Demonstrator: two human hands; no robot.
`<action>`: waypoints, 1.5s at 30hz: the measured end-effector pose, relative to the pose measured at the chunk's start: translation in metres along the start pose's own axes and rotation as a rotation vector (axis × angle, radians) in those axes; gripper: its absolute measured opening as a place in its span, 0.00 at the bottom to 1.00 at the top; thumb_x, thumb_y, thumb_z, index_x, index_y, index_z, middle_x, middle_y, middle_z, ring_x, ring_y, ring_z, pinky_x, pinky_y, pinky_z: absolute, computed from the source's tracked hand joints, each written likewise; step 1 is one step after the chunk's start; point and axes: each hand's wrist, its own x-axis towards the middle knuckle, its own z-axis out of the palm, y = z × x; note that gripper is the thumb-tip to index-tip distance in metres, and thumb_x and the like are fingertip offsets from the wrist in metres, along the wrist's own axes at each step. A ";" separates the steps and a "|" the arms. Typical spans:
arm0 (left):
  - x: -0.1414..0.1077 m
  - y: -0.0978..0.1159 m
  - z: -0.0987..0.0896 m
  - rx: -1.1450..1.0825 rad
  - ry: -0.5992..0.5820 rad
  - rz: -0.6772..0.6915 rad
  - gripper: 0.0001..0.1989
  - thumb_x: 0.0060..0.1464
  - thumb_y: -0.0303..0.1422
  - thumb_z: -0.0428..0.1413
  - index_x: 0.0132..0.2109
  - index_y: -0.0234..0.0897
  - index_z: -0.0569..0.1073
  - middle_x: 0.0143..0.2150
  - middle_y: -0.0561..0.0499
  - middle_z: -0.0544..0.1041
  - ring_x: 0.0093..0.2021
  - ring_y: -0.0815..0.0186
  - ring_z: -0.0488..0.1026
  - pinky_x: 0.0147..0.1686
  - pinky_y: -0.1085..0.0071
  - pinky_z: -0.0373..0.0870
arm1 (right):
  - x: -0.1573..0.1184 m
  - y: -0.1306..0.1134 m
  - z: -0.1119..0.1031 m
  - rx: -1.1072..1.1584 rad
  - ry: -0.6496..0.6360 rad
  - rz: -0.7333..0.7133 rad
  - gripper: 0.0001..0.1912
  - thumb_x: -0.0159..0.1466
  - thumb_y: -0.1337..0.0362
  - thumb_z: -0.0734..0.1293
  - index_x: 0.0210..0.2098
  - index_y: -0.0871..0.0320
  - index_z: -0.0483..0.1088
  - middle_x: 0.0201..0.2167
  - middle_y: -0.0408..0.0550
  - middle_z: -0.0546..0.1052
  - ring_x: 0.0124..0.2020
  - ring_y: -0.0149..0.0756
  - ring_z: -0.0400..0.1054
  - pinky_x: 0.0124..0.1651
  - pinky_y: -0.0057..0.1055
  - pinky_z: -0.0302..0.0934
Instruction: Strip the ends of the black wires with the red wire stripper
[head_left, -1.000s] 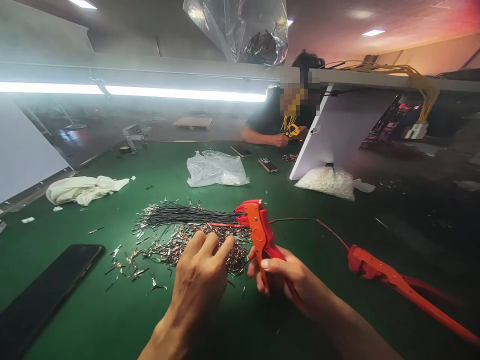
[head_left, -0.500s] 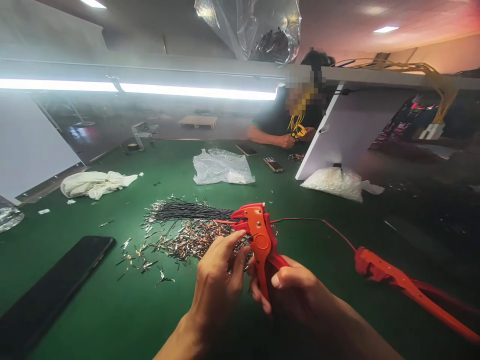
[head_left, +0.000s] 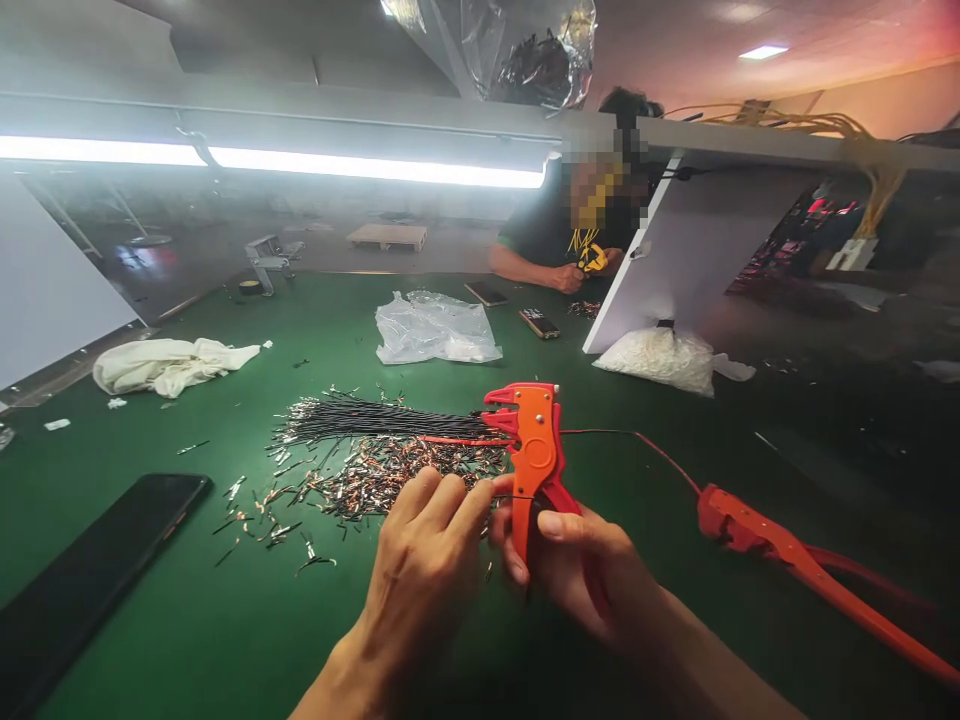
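My right hand [head_left: 592,565] is wrapped round the handles of an orange and red wire stripper [head_left: 536,440], held upright with its jaws to the left. My left hand [head_left: 424,560] is closed just left of the handles, its fingertips pinching a thin black wire [head_left: 519,497] that crosses in front of the stripper's grip. Behind the jaws lies a bundle of black wires [head_left: 382,418] with bare ends at the left. Stripped wire scraps [head_left: 390,475] are heaped in front of that bundle.
A second wire stripper [head_left: 780,550] lies at the right, a thin red cord [head_left: 600,431] running from it. A black phone [head_left: 105,580] is at front left. Further back are a white cloth [head_left: 172,367], a plastic bag [head_left: 439,328] and a bag of white pieces [head_left: 656,360]. Another person [head_left: 536,255] works opposite.
My left hand has moved down from the stripper's jaws to beside its handle, with the black wire in its fingers. The stripper stands slightly further right and more upright.
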 end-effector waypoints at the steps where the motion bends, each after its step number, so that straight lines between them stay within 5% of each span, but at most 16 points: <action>1: 0.000 -0.001 -0.001 0.020 0.010 0.000 0.11 0.62 0.22 0.48 0.49 0.34 0.70 0.27 0.52 0.69 0.29 0.64 0.62 0.32 0.69 0.62 | 0.000 -0.001 0.000 0.017 0.006 -0.009 0.14 0.59 0.63 0.65 0.43 0.62 0.72 0.31 0.51 0.76 0.27 0.35 0.66 0.30 0.32 0.61; 7: -0.001 -0.008 0.000 0.066 -0.104 0.054 0.11 0.59 0.18 0.46 0.46 0.32 0.68 0.26 0.52 0.69 0.28 0.64 0.60 0.28 0.69 0.60 | -0.004 -0.009 -0.002 0.083 -0.039 -0.093 0.20 0.57 0.68 0.62 0.49 0.60 0.72 0.48 0.54 0.76 0.28 0.34 0.68 0.33 0.35 0.62; 15: 0.000 -0.015 0.000 -0.047 -0.150 0.059 0.12 0.61 0.17 0.45 0.37 0.36 0.68 0.25 0.53 0.69 0.28 0.65 0.58 0.29 0.71 0.60 | -0.005 -0.008 -0.003 0.046 -0.052 -0.077 0.21 0.57 0.68 0.61 0.49 0.61 0.72 0.45 0.56 0.78 0.27 0.36 0.69 0.32 0.37 0.63; 19: -0.002 -0.011 -0.003 0.072 -0.001 0.029 0.10 0.60 0.22 0.52 0.49 0.34 0.70 0.39 0.44 0.74 0.43 0.59 0.65 0.42 0.64 0.64 | -0.006 -0.007 -0.002 0.028 -0.052 -0.120 0.21 0.56 0.68 0.60 0.48 0.61 0.72 0.47 0.57 0.78 0.27 0.37 0.71 0.32 0.37 0.63; 22: -0.003 -0.004 -0.005 0.005 0.110 -0.008 0.02 0.59 0.28 0.55 0.40 0.37 0.72 0.37 0.46 0.75 0.41 0.60 0.67 0.42 0.63 0.61 | -0.008 -0.010 -0.002 0.043 -0.094 -0.196 0.22 0.56 0.67 0.60 0.50 0.60 0.71 0.50 0.56 0.77 0.28 0.37 0.71 0.33 0.38 0.63; 24: -0.003 0.000 -0.005 -0.319 -0.012 -0.126 0.08 0.62 0.30 0.53 0.34 0.37 0.72 0.28 0.52 0.73 0.31 0.66 0.66 0.35 0.69 0.61 | -0.008 -0.013 -0.002 0.062 -0.133 -0.229 0.23 0.56 0.67 0.60 0.51 0.59 0.70 0.52 0.55 0.76 0.28 0.36 0.71 0.34 0.38 0.64; 26: -0.001 0.002 -0.003 -0.721 -0.174 -0.363 0.11 0.64 0.36 0.50 0.37 0.38 0.74 0.25 0.54 0.72 0.26 0.69 0.66 0.29 0.72 0.62 | -0.009 -0.013 -0.002 0.081 -0.168 -0.236 0.23 0.56 0.68 0.60 0.51 0.59 0.70 0.53 0.54 0.76 0.27 0.36 0.71 0.33 0.37 0.63; 28: 0.001 0.002 0.000 -1.021 -0.206 -0.624 0.13 0.63 0.41 0.51 0.43 0.38 0.74 0.26 0.55 0.71 0.26 0.70 0.67 0.28 0.74 0.64 | -0.008 -0.010 -0.002 0.095 -0.207 -0.208 0.24 0.55 0.68 0.60 0.51 0.59 0.71 0.52 0.55 0.77 0.27 0.35 0.72 0.32 0.36 0.63; 31: 0.005 -0.002 -0.001 -1.205 -0.082 -0.819 0.12 0.58 0.42 0.57 0.37 0.37 0.75 0.25 0.56 0.71 0.26 0.72 0.66 0.29 0.76 0.65 | -0.006 -0.001 -0.003 0.108 -0.262 -0.137 0.25 0.54 0.68 0.61 0.51 0.60 0.71 0.51 0.56 0.77 0.26 0.35 0.73 0.31 0.34 0.63; 45: 0.028 -0.013 -0.034 -1.655 0.334 -1.172 0.10 0.42 0.33 0.69 0.32 0.34 0.79 0.27 0.51 0.79 0.24 0.73 0.74 0.26 0.79 0.73 | -0.001 0.019 -0.005 0.159 -0.384 -0.067 0.27 0.52 0.67 0.64 0.52 0.60 0.68 0.44 0.58 0.80 0.26 0.35 0.74 0.31 0.32 0.64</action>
